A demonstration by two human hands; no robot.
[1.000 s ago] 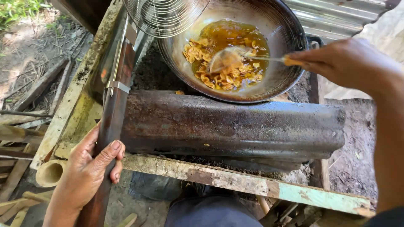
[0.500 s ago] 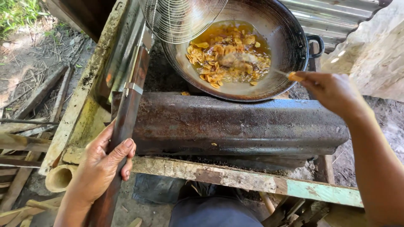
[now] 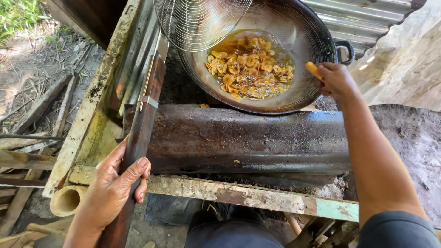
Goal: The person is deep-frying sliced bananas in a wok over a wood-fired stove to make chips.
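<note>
The left hand [image 3: 117,193] is clamped on the long wooden handle [image 3: 138,151] of the wire skimmer [image 3: 197,20] over the wok [image 3: 303,87] (oil, golden chips), while the right hand [image 3: 337,80] pinches an orange-tipped handle [image 3: 313,70] at the wok's right rim.

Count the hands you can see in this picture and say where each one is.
2. The left hand grips the long wooden handle at lower left; the right hand holds an orange handle beside the wok.

Head camera looks steeply down, close over wok [image 3: 317,55] and stove.
</note>
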